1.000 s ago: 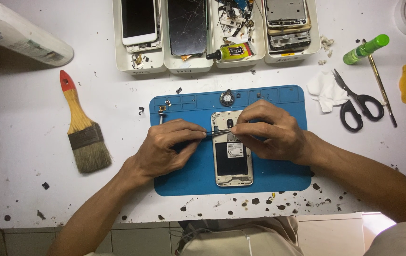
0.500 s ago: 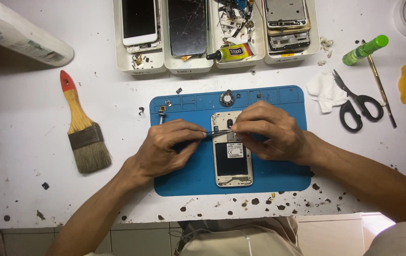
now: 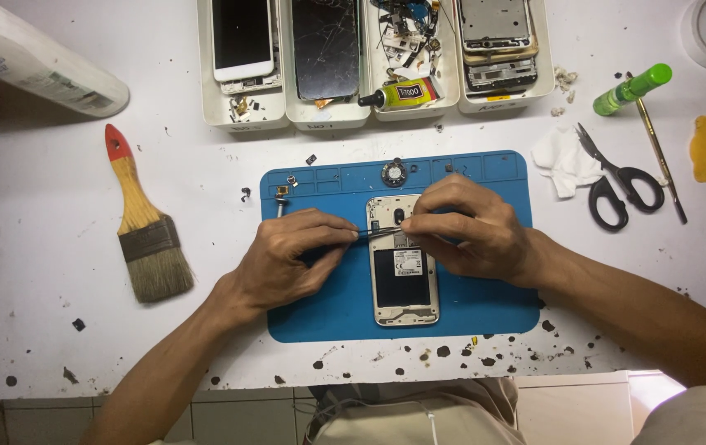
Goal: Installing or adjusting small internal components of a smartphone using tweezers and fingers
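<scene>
Left hand (image 3: 287, 259) pinches our thin dark tool (image 3: 374, 233) shut-fingered, its tip on the opened phone (image 3: 402, 264) lying face down mid blue mat (image 3: 320, 305), while our right hand (image 3: 464, 231) curls closed, steadying the phone's top.

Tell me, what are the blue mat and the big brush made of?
The blue mat looks like soft rubber or silicone: matte, with moulded little compartments along its top edge. The brush seems to have a bare wooden handle with a red-painted tip, a dark band, probably metal, and pale bristles.
</scene>
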